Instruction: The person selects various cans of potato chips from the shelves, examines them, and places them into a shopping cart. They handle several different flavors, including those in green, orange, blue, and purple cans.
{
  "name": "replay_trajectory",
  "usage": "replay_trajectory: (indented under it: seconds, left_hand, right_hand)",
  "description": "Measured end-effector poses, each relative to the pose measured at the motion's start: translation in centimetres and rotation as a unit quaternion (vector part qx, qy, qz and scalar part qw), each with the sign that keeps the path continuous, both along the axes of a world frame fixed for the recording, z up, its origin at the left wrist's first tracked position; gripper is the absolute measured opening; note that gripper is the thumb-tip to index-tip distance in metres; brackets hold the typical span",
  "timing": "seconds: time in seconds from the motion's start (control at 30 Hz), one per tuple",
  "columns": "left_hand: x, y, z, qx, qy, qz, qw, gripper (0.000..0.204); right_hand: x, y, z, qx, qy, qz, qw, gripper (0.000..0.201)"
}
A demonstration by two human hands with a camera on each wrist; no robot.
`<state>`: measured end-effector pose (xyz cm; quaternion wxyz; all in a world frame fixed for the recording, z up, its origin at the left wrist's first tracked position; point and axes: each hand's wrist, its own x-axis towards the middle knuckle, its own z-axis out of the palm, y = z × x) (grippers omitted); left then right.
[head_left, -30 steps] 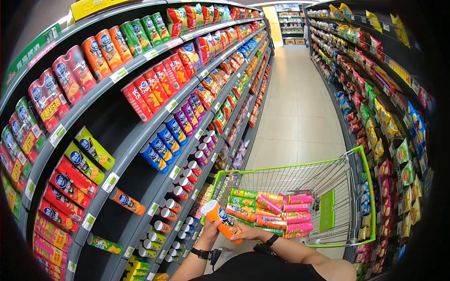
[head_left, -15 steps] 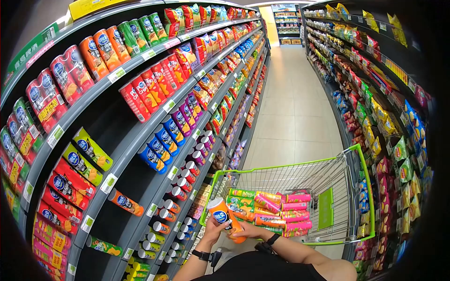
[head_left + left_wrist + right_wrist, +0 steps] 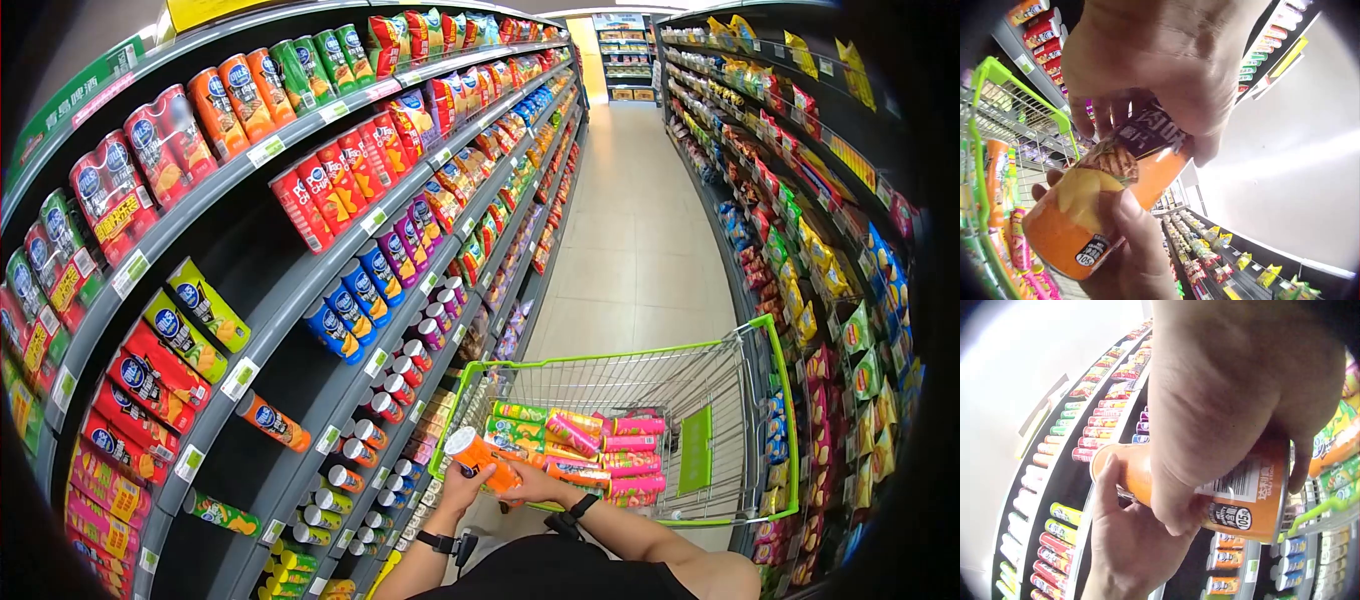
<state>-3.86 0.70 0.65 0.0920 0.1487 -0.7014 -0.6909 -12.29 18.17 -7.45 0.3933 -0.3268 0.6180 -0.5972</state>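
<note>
Two-handed hold on an orange can [image 3: 480,459], tilted between the hands: the left hand [image 3: 460,492] grasps it near the lid end, the right hand [image 3: 532,484] near the base. The cart [image 3: 695,450] lies beyond and right of the grip, the shelving [image 3: 215,415] to its left. Good handling probably calls for light pressure, one hand steadying while the other's fingers roll the can.

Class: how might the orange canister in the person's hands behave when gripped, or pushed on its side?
The orange canister would probably roll, being round. It seems stiff: left hand and right hand grip it without visible dents. Its smooth surface might feel slippery.
</note>
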Motion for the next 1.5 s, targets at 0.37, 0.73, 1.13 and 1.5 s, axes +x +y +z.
replay_trajectory:
  seconds: [0.37,0.73,1.13,1.5]
  left_hand:
    - [2.0,-2.2,-6.5,-0.074,-0.096,-0.063,0.991,0.039]
    - [3.1,-1.4,-8.1,-0.088,-0.187,-0.157,0.966,0.047]
    - [2.0,0.9,-7.5,-0.065,-0.291,-0.332,0.895,0.071]
    - [3.1,0.0,-14.5,-0.172,-0.192,-0.415,0.873,0.083]
  right_hand:
    - [-5.3,9.8,-9.6,0.328,0.23,-0.183,0.898,0.091]
    - [-5.0,19.2,-26.2,0.56,0.081,-0.103,0.818,0.082]
    - [-3.0,18.8,-27.4,0.372,-0.157,-0.165,0.9,0.045]
    - [-1.3,17.2,-27.1,0.395,-0.161,-0.141,0.893,0.052]
